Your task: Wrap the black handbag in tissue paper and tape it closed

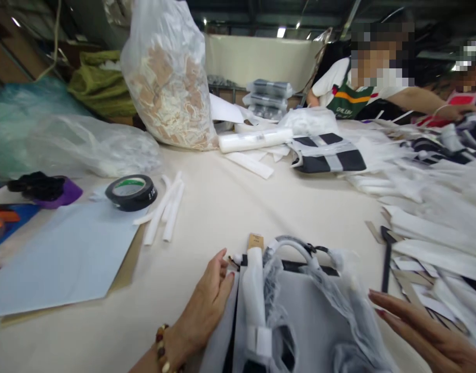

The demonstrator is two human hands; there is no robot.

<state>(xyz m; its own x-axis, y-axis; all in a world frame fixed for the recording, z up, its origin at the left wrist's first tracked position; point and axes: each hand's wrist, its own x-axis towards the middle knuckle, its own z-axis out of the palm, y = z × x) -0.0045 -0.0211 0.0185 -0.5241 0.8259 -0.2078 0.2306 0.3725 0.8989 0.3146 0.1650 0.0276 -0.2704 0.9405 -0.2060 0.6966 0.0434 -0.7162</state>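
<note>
A grey handbag [304,300] with black trim lies in front of me at the table's near edge, partly covered by clear plastic. Its handles [290,246] are wrapped in white foam, and a small brown tag [255,240] sticks out at the top. My left hand [207,298], a beaded bracelet on its wrist, rests against the bag's left side with fingers stretched out and thumb apart. To the right of the bag is my right hand [420,331], fingers extended and nothing in them; whether it touches the plastic I cannot tell.
Black tape [147,196] sits on a pale blue sheet [67,254], beside white foam tubes [170,210]. A large bag of scraps [171,98] stands behind. Another wrapped bag [327,153] lies farther back. Packing strips [436,233] cover the right side. A co-worker [354,88] stands across the table.
</note>
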